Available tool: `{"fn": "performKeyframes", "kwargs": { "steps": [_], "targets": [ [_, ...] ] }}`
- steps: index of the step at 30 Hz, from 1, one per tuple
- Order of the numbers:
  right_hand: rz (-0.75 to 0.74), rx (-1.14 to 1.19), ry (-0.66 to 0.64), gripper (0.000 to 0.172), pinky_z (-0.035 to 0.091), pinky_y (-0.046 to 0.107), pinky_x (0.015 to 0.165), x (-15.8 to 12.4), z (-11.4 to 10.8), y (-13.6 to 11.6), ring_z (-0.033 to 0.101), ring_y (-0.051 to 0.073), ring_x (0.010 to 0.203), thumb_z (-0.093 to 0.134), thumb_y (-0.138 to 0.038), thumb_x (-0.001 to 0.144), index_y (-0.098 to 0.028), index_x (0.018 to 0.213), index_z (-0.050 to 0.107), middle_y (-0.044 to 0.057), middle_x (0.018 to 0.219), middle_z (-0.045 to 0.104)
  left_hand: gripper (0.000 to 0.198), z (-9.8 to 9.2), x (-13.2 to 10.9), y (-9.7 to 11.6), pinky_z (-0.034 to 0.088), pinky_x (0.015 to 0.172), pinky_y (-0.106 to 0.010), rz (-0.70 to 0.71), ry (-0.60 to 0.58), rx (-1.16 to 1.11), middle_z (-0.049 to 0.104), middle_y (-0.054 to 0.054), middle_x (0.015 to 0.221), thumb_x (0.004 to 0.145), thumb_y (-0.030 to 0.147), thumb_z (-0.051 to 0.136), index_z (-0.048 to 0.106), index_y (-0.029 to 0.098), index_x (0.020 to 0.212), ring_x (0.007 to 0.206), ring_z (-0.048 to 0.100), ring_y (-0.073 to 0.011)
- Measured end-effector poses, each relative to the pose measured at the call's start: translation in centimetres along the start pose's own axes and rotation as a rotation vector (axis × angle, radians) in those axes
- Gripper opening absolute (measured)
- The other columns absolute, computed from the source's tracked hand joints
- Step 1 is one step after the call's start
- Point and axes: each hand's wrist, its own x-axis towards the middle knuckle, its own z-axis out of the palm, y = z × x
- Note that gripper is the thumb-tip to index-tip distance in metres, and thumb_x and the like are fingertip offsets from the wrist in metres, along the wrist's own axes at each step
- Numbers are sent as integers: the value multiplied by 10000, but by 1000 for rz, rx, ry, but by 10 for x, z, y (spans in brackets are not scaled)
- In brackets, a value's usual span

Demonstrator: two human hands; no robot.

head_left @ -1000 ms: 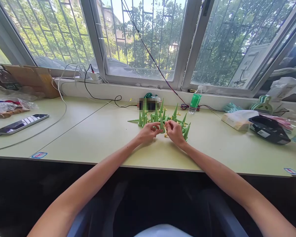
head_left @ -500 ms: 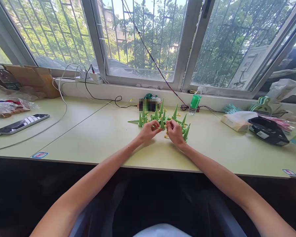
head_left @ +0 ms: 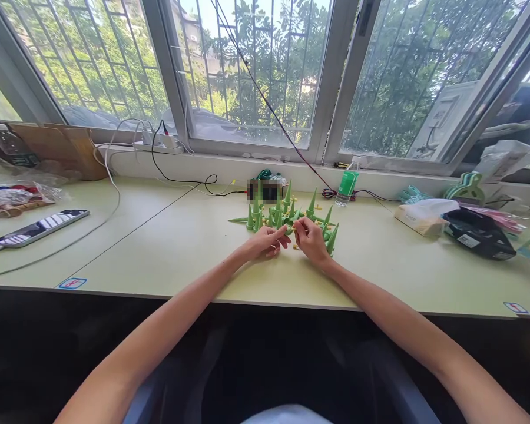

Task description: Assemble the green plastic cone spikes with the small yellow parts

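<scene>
Close together above the table's middle, my two hands meet at a small green cone [head_left: 288, 230]. My left hand [head_left: 264, 242] is closed on this cone with thumb and forefinger, its other fingers curled below. In a pinch, my right hand [head_left: 310, 238] holds a small yellow piece [head_left: 294, 228] against the cone's end; fingers partly cover both. Behind the hands stand several green spiky cones [head_left: 287, 197], most upright, with small yellow bits among them. More green cones [head_left: 331, 238] are beside my right hand, partly hidden by it.
A water bottle with a green label [head_left: 347, 185] stands behind on the right. Farther right are a tissue pack [head_left: 419, 219] and a black bag [head_left: 479, 232]. A phone [head_left: 39, 227] with a white cable lies at left. A power strip [head_left: 159, 146] sits by the window.
The green cone between my hands was upright and now lies tilted, mostly covered by fingers. My left hand has turned and lowered slightly; the right hand stays nearly in place.
</scene>
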Motion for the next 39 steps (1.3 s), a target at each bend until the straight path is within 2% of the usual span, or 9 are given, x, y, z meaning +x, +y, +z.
{"fn": "performKeyframes", "kwargs": {
  "steps": [3, 6, 10, 17, 23, 32, 39],
  "targets": [
    [17, 19, -6, 343, 367, 257, 458, 0, 1, 2, 443, 122, 436, 436, -537, 919, -227, 776, 471, -35, 543, 476, 555, -2, -2, -2, 286, 389, -194, 42, 2, 52, 614, -48, 660, 786, 647, 581, 683, 102, 755, 425, 421, -44],
    [16, 28, -12, 338, 358, 256, 449, 0, 2, 4, 445, 120, 422, 449, -528, 918, -228, 763, 461, -44, 525, 459, 478, -3, -4, -3, 286, 406, -190, 92, 50, 151, 505, 23, 499, 760, 600, 639, 656, 125, 714, 397, 393, -46],
    [8, 13, -5, 344, 343, 252, 442, 1, 3, 5, 434, 113, 414, 467, -512, 916, -224, 729, 446, -46, 512, 452, 423, -2, -5, -4, 268, 413, -199, 183, 132, 300, 462, 48, 452, 735, 553, 679, 649, 132, 699, 391, 363, -50],
    [32, 0, -2, 386, 325, 253, 419, 2, 3, 3, 407, 110, 403, 454, -536, 910, -223, 684, 434, -36, 498, 458, 367, -2, 0, -8, 356, 506, -194, 457, 323, 505, 534, 13, 667, 710, 489, 730, 653, 133, 663, 554, 449, -62],
    [33, 2, 28, 424, 330, 259, 434, 3, 4, 3, 437, 127, 441, 437, -574, 903, -228, 658, 430, -25, 488, 452, 375, -1, 1, -7, 402, 501, -192, 521, 353, 512, 552, -2, 763, 688, 499, 753, 651, 139, 721, 545, 451, -50],
    [11, -21, 43, 410, 333, 259, 457, 2, 3, -1, 441, 126, 453, 426, -545, 919, -221, 669, 444, -14, 508, 481, 385, -2, 3, -9, 429, 497, -192, 621, 407, 566, 554, -3, 784, 708, 524, 731, 661, 151, 772, 521, 459, -43],
    [4, -48, 19, 392, 336, 250, 464, 2, 4, -1, 423, 108, 423, 421, -504, 934, -217, 668, 420, -31, 500, 460, 286, -6, 5, -13, 390, 503, -199, 724, 441, 726, 580, -10, 791, 830, 395, 652, 705, 185, 1017, 505, 412, -46]
  ]
}}
